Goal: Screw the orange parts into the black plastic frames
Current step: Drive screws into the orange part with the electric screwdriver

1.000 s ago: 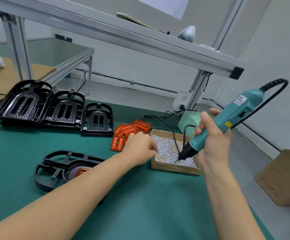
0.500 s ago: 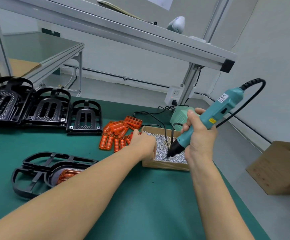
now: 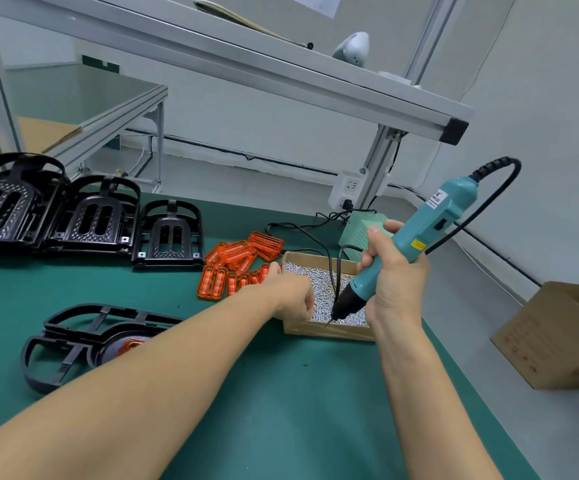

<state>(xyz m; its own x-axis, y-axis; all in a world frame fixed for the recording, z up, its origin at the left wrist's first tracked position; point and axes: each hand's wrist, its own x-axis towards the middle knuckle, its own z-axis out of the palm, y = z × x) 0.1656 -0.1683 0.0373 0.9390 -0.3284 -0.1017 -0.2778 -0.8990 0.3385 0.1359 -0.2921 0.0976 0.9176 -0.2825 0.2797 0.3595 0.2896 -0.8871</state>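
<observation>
My left hand point(image 3: 291, 296) reaches into the left side of a cardboard box point(image 3: 326, 331) full of small silver screws point(image 3: 319, 282), its fingers curled down among them. My right hand point(image 3: 395, 282) grips a teal electric screwdriver point(image 3: 433, 216), tilted, with its bit tip down in the screws. A pile of orange parts point(image 3: 236, 258) lies just left of the box. Under my left forearm, a black plastic frame point(image 3: 73, 341) lies flat with an orange part point(image 3: 129, 345) seated in it.
Three more black frames point(image 3: 168, 237) point(image 3: 94, 216) point(image 3: 4, 206) stand in a row at the back left of the green mat. A green power unit point(image 3: 357, 230) with cables sits behind the screw box. An aluminium shelf beam point(image 3: 281, 71) runs overhead. A cardboard carton point(image 3: 558, 337) stands off the table's right edge.
My left hand has slid a little further into the screw box and the screwdriver tip has dipped lower into the screws. My head has shifted, so the whole scene drifts.
</observation>
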